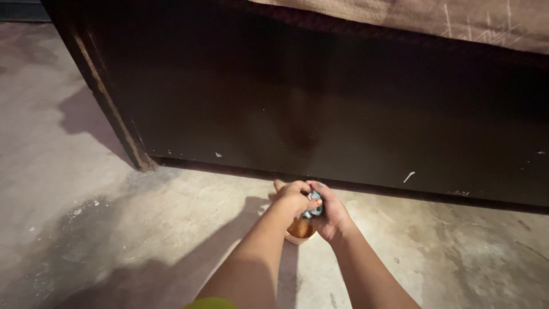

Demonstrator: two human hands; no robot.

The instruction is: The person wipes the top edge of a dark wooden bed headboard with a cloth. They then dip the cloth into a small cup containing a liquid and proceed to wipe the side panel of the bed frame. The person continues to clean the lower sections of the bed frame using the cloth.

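Both of my hands meet over a small round bowl [299,233] that stands on the concrete floor and holds brownish liquid. My left hand [293,197] and my right hand [330,214] are closed together on a small wadded blue and white cloth [313,205], held just above the bowl. Most of the cloth is hidden inside my fingers. The hands are close to the base of a dark wooden bed frame [320,109].
The dark side panel of the bed frame fills the upper view, with a brownish mattress cover [457,20] on top and a corner post [108,97] at the left. Stained grey concrete floor [86,200] spreads left and right. My arms' shadow falls on it.
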